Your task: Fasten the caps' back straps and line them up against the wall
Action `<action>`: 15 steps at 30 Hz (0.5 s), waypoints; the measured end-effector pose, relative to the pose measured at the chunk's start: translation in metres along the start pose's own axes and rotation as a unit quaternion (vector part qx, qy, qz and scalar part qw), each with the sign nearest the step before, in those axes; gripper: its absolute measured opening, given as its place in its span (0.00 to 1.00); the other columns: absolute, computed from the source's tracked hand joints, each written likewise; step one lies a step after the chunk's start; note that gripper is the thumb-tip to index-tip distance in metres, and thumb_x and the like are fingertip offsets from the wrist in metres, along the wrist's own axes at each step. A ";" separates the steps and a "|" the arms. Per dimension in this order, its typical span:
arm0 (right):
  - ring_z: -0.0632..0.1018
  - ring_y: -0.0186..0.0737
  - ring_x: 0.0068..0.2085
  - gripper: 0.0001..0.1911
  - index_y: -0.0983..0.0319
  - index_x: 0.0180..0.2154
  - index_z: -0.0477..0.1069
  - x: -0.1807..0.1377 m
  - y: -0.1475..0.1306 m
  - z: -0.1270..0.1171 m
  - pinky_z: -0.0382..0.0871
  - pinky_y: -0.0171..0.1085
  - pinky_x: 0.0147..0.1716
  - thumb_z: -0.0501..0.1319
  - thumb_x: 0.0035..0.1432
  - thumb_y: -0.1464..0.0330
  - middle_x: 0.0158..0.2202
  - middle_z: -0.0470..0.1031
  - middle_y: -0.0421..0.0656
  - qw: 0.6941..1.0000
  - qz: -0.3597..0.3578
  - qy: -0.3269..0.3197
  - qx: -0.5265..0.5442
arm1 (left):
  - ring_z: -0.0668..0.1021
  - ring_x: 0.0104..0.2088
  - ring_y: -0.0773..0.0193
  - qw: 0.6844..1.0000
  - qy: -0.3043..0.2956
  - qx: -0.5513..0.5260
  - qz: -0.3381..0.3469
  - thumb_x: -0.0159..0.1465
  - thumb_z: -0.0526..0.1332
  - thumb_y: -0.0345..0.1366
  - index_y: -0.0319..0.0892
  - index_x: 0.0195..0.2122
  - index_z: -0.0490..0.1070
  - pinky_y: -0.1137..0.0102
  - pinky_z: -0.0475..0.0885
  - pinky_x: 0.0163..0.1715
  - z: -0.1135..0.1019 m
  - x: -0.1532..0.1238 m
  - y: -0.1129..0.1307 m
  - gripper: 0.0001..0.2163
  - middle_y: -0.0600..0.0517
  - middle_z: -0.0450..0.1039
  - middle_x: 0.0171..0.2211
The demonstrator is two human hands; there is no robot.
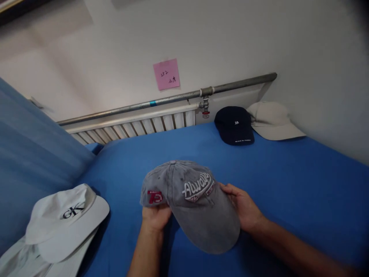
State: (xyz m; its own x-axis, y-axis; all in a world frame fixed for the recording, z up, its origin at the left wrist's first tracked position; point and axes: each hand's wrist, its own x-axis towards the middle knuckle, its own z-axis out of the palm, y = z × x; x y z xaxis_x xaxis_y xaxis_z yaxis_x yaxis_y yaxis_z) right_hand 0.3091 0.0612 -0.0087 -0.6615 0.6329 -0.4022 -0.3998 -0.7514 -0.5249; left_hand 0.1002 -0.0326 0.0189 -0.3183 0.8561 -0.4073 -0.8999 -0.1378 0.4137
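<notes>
The gray cap (198,215) is held between the person's two hands in the head view, over the near middle of a blue-covered surface (138,156); whether it touches that surface is hard to tell. Its rounded crown is up and its brim slopes down toward the lower right, with raised white "Always" lettering on the front and a red patch on the side. The left hand (157,217) supports the crown's lower edge from below, its fingers partly hidden by the cap. The right hand (243,206) grips the side near the brim, thumb and fingers close together.

At the far right, a navy cap (234,125) sits beside a beige cap (272,119), overlapping its edge. At the lower left, a white cap (66,223) with dark letters rests on another pale cap (19,259), cut off by the frame. A blue curtain (31,142) hangs on the left. Beyond the surface are a white radiator (147,125), a metal pipe (115,112) and a pink note (166,74) on the wall (230,38).
</notes>
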 end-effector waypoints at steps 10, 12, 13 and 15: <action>0.78 0.44 0.36 0.03 0.60 0.25 0.71 0.002 -0.017 -0.005 0.67 0.43 0.45 0.61 0.45 0.67 0.25 0.77 0.41 0.998 -0.062 0.016 0.021 | 0.81 0.34 0.58 0.997 -0.064 -0.035 0.001 0.69 0.44 0.38 0.36 0.32 0.75 0.59 0.77 0.39 0.019 0.004 -0.007 0.21 0.42 0.79 0.32; 0.78 0.41 0.35 0.05 0.60 0.27 0.72 0.000 -0.016 -0.004 0.66 0.42 0.46 0.61 0.42 0.70 0.26 0.77 0.39 0.998 -0.060 -0.005 0.026 | 0.82 0.33 0.59 0.998 -0.055 -0.020 0.015 0.69 0.45 0.38 0.35 0.34 0.76 0.62 0.77 0.37 0.021 0.000 -0.005 0.20 0.43 0.80 0.33; 0.78 0.41 0.35 0.07 0.60 0.28 0.73 -0.002 -0.015 -0.002 0.65 0.41 0.46 0.60 0.40 0.71 0.27 0.78 0.39 0.998 -0.055 -0.020 0.024 | 0.82 0.31 0.61 0.999 -0.033 -0.007 0.022 0.69 0.46 0.36 0.36 0.35 0.76 0.66 0.78 0.35 0.022 -0.001 -0.005 0.19 0.44 0.80 0.31; 0.77 0.41 0.36 0.11 0.61 0.30 0.74 -0.005 -0.011 0.002 0.65 0.40 0.46 0.60 0.38 0.72 0.30 0.78 0.40 0.998 -0.041 -0.048 0.011 | 0.82 0.28 0.64 0.999 0.024 0.013 0.025 0.68 0.47 0.30 0.38 0.33 0.77 0.71 0.77 0.34 0.022 0.000 -0.005 0.18 0.48 0.81 0.28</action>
State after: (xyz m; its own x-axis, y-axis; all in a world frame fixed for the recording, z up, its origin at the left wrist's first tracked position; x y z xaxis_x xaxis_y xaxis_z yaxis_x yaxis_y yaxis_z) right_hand 0.3159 0.0665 0.0004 -0.6835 0.6723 -0.2843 -0.4677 -0.7024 -0.5366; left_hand 0.1117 -0.0211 0.0349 -0.3776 0.8230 -0.4244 -0.8745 -0.1664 0.4555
